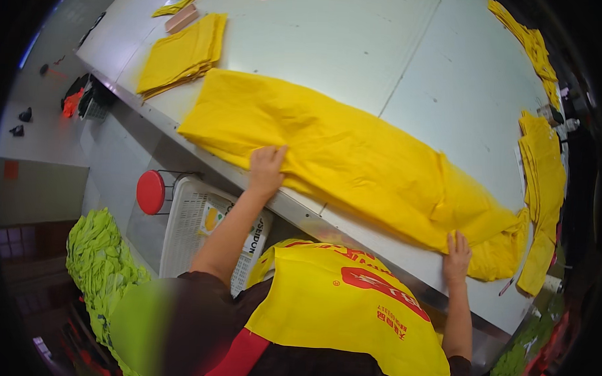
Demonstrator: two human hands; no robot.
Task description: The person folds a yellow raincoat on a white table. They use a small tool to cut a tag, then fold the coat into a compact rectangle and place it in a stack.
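Observation:
A long folded piece of yellow cloth (355, 147), perhaps a garment, stretches across the table from upper left to lower right. Wrinkles run over its middle, and its right end is bunched up. My left hand (267, 172) is at the near edge of this cloth, left of its middle, with bent fingers closed on the fabric. Farther right, my right hand (456, 256) rests against the same near edge. Its fingers are extended and slightly apart, touching the cloth. Whether either thumb is under the fabric is hidden.
The white table (379, 45) has a metal front edge. Folded yellow cloths (183, 54) are stacked at its left, beside a pinkish block (181, 19). More yellow cloth (541, 190) lies at right. Below left are a white basket (180, 223), red stool (150, 192) and lime-green heap (99, 260).

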